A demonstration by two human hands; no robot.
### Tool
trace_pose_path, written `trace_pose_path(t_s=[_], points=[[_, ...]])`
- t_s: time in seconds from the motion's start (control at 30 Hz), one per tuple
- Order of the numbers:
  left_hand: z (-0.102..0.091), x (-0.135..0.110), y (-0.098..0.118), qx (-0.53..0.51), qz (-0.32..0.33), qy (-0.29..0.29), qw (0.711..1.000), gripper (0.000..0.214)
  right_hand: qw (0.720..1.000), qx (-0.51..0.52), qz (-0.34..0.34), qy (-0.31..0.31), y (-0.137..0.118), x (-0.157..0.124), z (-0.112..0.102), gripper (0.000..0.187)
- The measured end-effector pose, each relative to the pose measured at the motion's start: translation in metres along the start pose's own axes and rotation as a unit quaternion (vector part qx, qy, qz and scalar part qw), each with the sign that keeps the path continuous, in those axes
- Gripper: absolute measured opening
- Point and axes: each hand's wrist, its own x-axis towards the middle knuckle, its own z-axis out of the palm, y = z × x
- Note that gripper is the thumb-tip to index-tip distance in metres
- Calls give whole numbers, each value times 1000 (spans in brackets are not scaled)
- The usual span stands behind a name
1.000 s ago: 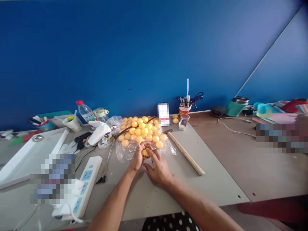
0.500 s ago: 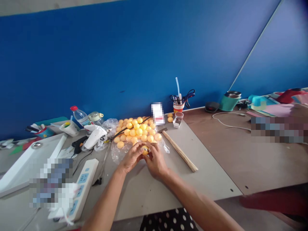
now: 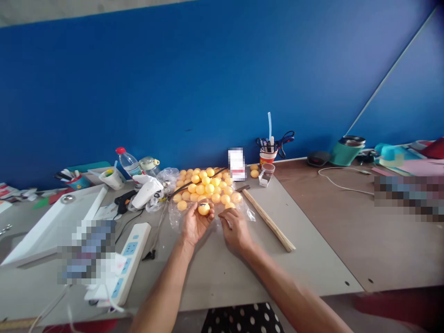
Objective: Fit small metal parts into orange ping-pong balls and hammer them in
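Observation:
An orange ping-pong ball (image 3: pixel 204 209) with dark marks near its top rests in the curled fingers of my left hand (image 3: pixel 193 227). My right hand (image 3: pixel 237 231) is apart from it, to the right, low over the table. Its fingers are bent in with the thumb close to the forefinger; whatever lies between them, if anything, I cannot make out. Just beyond both hands is a heap of orange ping-pong balls (image 3: pixel 209 188) on a clear plastic bag (image 3: pixel 176 219). A dark cable crosses the heap.
A bundle of thin wooden sticks (image 3: pixel 270 222) lies right of the hands. Behind it stand a paper cup (image 3: pixel 268 158) of pens and a small clear container (image 3: pixel 266 176). On the left are a power strip (image 3: pixel 131 259), a glue gun (image 3: pixel 123 201), a white tray (image 3: pixel 34 249) and a bottle (image 3: pixel 128 163).
My hands have come apart: the right has drawn away rightwards from the ball, which stays in the left. The view has swung slightly left.

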Motion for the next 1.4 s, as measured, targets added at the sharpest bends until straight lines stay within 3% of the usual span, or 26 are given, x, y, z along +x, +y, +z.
trace_pose_path(t_s=[0.33, 0.6, 0.87, 1.13, 1.4], points=[[2, -13, -7, 60, 28, -68, 995, 37, 997, -74, 14, -9, 7, -1, 3, 23], [3, -14, -14, 96, 51, -89, 990, 39, 993, -101, 46, -31, 8, -5, 2, 25], [-12, -5, -10, 169, 63, -38, 983, 45, 988, -122, 65, -70, 6, -4, 0, 23], [-23, -2, -7, 350, 82, -42, 932, 48, 985, -149, 31, -81, 5, -6, 0, 21], [-24, 1, -9, 437, 131, -23, 890, 41, 984, -157, 34, -79, 0, -7, -2, 19]])
